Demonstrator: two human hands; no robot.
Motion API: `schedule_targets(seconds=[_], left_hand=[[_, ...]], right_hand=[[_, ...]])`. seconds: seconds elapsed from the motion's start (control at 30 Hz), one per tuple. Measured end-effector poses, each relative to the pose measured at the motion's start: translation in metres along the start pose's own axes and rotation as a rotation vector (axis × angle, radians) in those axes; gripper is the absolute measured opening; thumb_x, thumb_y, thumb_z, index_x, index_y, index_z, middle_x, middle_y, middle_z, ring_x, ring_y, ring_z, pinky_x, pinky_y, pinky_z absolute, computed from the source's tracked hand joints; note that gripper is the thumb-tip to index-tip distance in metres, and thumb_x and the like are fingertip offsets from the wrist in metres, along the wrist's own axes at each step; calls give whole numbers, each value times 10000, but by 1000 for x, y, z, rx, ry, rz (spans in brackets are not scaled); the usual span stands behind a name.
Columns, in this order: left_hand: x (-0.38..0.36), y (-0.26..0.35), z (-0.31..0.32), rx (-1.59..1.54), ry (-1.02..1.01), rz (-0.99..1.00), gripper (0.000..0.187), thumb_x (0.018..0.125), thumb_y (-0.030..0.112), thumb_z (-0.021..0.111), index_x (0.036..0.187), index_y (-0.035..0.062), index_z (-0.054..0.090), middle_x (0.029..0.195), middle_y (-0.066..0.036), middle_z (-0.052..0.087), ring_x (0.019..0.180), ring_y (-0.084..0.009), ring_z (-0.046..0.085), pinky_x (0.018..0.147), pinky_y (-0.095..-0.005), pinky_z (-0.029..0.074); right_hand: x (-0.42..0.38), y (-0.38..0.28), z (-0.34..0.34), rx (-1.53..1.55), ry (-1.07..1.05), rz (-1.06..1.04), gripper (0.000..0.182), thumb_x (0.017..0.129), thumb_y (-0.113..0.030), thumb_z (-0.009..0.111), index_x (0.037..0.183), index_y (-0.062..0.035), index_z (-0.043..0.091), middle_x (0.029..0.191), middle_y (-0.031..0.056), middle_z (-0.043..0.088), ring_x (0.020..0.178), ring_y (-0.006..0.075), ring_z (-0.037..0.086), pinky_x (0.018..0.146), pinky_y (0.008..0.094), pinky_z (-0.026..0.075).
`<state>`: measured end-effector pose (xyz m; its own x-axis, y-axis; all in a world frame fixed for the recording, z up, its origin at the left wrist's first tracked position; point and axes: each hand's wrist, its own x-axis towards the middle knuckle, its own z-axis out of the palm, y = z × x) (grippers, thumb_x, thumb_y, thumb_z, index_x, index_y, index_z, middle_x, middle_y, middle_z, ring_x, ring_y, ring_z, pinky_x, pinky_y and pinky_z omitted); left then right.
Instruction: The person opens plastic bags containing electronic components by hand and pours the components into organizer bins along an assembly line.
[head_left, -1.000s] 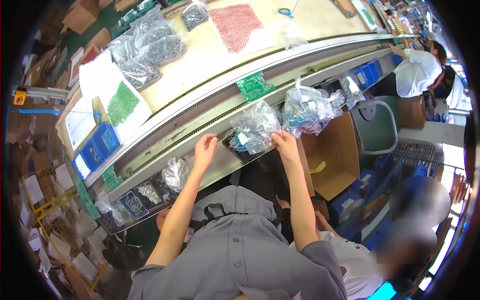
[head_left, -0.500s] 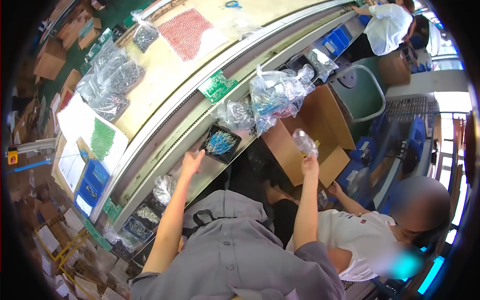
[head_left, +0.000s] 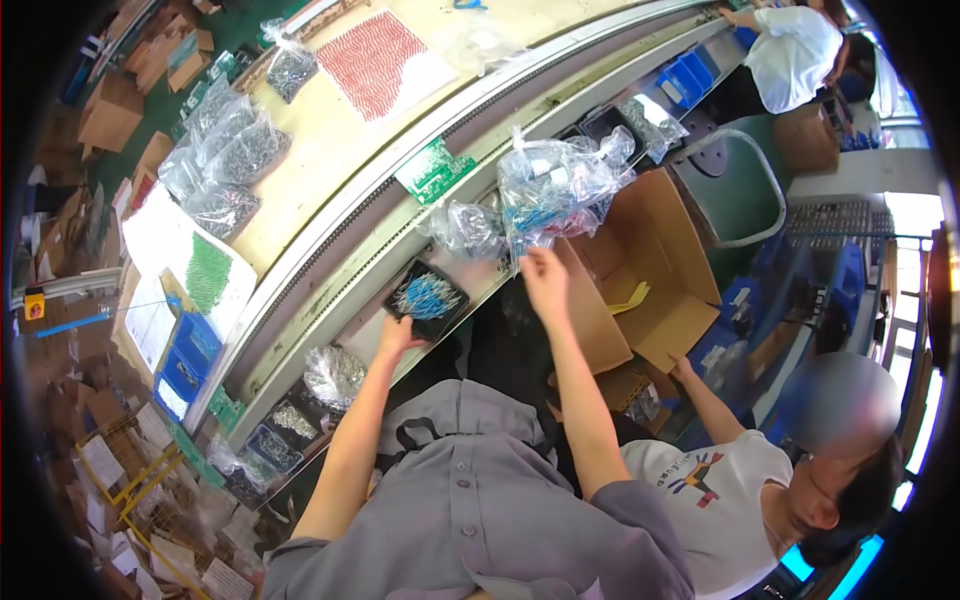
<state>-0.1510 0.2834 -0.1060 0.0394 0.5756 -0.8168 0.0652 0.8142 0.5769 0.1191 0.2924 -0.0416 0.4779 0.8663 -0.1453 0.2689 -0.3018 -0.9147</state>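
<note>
My left hand (head_left: 399, 336) grips the near edge of a black tray (head_left: 392, 300) that holds many blue-tipped parts (head_left: 428, 297). My right hand (head_left: 543, 275) is raised at the near side of a large clear plastic bag (head_left: 560, 185) with blue and red parts in it. Its fingers are bent together near the bag's lower edge, and whether they hold anything is too small to tell. A smaller clear bag (head_left: 466, 228) lies between the tray and the large bag. Beyond them a green circuit board (head_left: 436, 170) rests on the rail.
An open cardboard box (head_left: 660, 240) with a yellow piece inside stands at the right. Beside me sits a co-worker (head_left: 720, 490), one hand near the box. Another person (head_left: 790, 60) is at the far right. Blue bins (head_left: 188, 350) and bagged parts (head_left: 235, 150) lie at the left.
My right hand has moved left from the box to the large bag, and the clear bag it held is gone from it. My left hand has taken hold of the tray, which has shifted slightly left.
</note>
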Motion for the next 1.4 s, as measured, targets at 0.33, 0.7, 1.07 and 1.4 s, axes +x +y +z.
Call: schedule_targets(seconds=[0.33,0.7,1.07,1.4], left_hand=[[-35,-15,-107,628,186,-46,247,777,153,507,838,-86,518,667,-210,591,549,-296,604,509,-384,498],[-83,106,-46,687,132,648,386,707,196,647,1009,-3,512,947,-202,552,792,-336,567,713,-388,453],[-75,129,11,17,-214,584,170,829,129,512,898,-25,531,692,-80,583,579,-181,580,549,-276,489],[-5,88,-6,-136,-142,227,275,858,195,491,1017,-29,480,910,-137,573,764,-216,602,645,-309,516]], right_hand=[[16,-31,84,-591,65,-452,125,698,-126,603,789,-80,530,918,59,515,913,255,447,750,382,324],[14,-32,41,747,-99,274,81,843,-126,528,800,-58,521,642,-65,451,544,34,378,487,179,294],[-10,-63,37,919,-275,835,157,855,-229,497,948,-104,512,973,34,553,915,196,518,747,486,396],[-43,5,60,240,-275,430,208,818,-202,535,970,-60,524,866,10,570,780,109,549,626,258,419]])
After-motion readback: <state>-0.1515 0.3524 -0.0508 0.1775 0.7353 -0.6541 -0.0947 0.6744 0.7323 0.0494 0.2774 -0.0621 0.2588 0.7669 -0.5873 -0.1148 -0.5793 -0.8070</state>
